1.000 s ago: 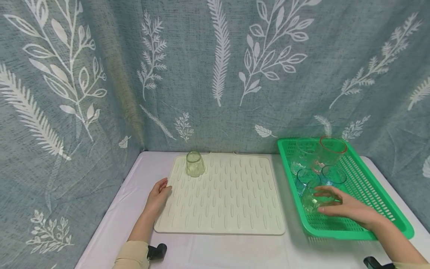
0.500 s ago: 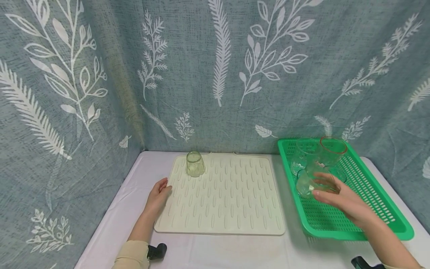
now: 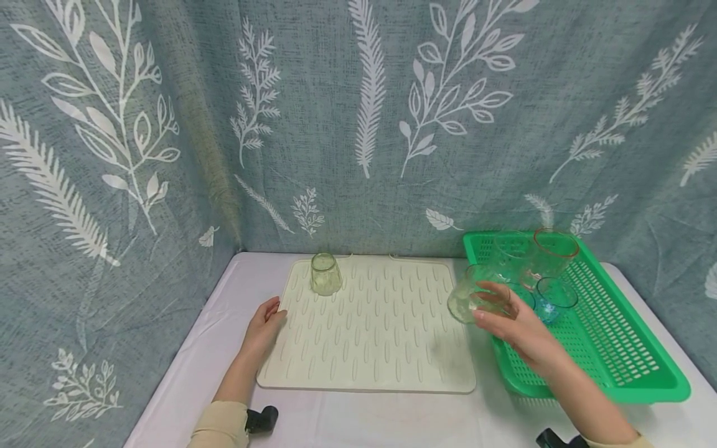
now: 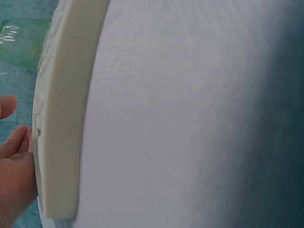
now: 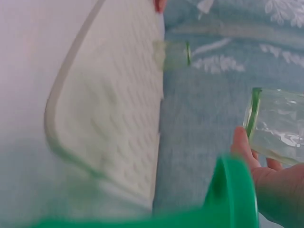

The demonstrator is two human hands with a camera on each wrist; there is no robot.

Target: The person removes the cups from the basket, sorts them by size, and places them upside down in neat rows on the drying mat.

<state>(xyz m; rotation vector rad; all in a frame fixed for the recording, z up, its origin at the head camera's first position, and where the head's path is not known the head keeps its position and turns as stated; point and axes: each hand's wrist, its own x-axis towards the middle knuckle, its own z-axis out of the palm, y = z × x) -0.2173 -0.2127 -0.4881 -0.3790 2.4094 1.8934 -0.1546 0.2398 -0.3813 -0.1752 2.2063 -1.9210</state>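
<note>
My right hand (image 3: 521,326) holds a pale green drinking glass (image 3: 460,305), tilted, in the air over the right edge of the cream drying mat (image 3: 386,323) and the left rim of the green basket (image 3: 506,367). In the right wrist view the fingers and thumb are around that glass (image 5: 280,126), whose rim is darker green. Near the mat's back left corner stands another green glass (image 3: 326,277). My left hand (image 3: 263,323) rests against the mat's left edge with loosely bent fingers; the left wrist view shows its thumb apart from the fingertips.
Inside the basket stand a clear glass (image 3: 508,249), a red-rimmed glass (image 3: 551,254) and a blue glass (image 3: 554,302). Another blue-rimmed glass there is partly behind my right hand. A patterned curtain (image 3: 358,124) hangs behind the white-covered table (image 3: 347,417).
My right hand has lifted the green glass out of the basket and carried it left to the mat's right edge. The left hand has stayed in place.
</note>
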